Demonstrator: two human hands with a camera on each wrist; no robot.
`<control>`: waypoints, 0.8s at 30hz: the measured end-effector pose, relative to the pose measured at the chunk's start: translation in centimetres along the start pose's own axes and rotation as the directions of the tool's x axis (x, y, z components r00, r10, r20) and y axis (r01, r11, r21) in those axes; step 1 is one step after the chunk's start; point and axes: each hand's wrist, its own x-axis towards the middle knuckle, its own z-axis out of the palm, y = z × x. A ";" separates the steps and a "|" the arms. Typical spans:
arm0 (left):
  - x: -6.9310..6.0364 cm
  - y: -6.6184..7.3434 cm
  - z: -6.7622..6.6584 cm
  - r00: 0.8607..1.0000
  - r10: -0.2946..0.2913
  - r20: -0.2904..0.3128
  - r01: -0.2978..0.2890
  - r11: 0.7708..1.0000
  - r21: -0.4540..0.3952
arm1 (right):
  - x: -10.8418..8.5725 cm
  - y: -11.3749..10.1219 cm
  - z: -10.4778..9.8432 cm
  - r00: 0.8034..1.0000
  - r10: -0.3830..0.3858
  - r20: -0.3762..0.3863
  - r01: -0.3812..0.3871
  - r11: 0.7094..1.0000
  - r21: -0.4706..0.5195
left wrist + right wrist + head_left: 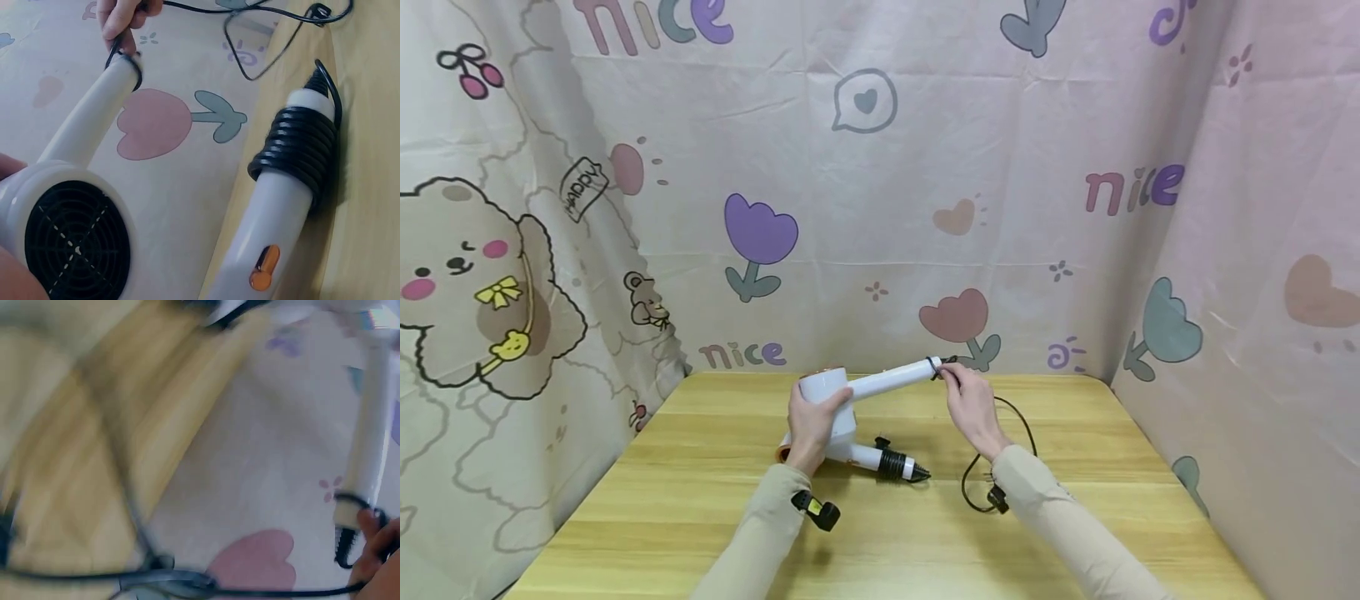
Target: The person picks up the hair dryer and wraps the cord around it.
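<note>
A white hair dryer (891,381) is raised above the table, its handle pointing right. My left hand (808,425) grips it round the body; its round black grille (76,231) faces the left wrist view. At the handle's end my right hand (973,407) pinches the black cord (300,592), and one loop of it circles the handle. The rest of the cord hangs in a loose curve to the plug (997,498) by my right forearm. Below lies a second white hair dryer (859,454), its cord (294,150) coiled tightly round its handle.
The wooden table (662,500) ends at a patterned curtain (880,208) at the back, with more curtain on both sides. A black device (817,509) is strapped on my left wrist. The right wrist view is partly blurred.
</note>
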 end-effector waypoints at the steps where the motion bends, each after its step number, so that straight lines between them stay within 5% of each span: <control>1: 0.0 0.1 0.1 1.000 0.003 -0.010 -0.003 1.000 -0.006 | 0.1 -0.3 0.0 0.995 0.103 0.005 -0.103 0.993 0.062; 3: 0.0 0.3 0.3 1.000 0.008 -0.028 -0.009 1.000 -0.019 | 0.5 -0.7 -0.1 0.954 0.297 0.037 -0.298 0.934 0.196; 6: 0.0 0.4 0.4 0.999 0.008 -0.037 -0.010 0.999 -0.033 | 1.1 -1.0 -0.4 0.863 0.488 0.131 -0.501 0.793 0.347; 9: -0.1 0.2 0.4 1.000 -0.006 -0.019 0.006 0.999 -0.048 | 1.3 -0.9 -0.6 0.786 0.578 0.220 -0.610 0.667 0.428; 11: -0.2 0.1 0.3 1.000 -0.019 -0.001 0.019 0.999 -0.048 | 1.3 -0.6 -0.7 0.754 0.597 0.274 -0.651 0.618 0.441; 14: -0.4 -0.1 0.3 0.999 -0.031 0.022 0.032 0.999 -0.032 | 1.2 0.0 -0.9 0.732 0.563 0.384 -0.681 0.596 0.425; 18: -0.4 -0.2 0.1 0.998 -0.036 0.048 0.037 0.999 -0.025 | 1.0 1.1 -1.0 0.728 0.431 0.534 -0.675 0.587 0.446; 24: -0.2 -0.3 -0.2 0.993 -0.069 0.092 0.074 0.996 -0.056 | 1.0 2.3 -1.5 0.727 0.239 0.644 -0.643 0.567 0.515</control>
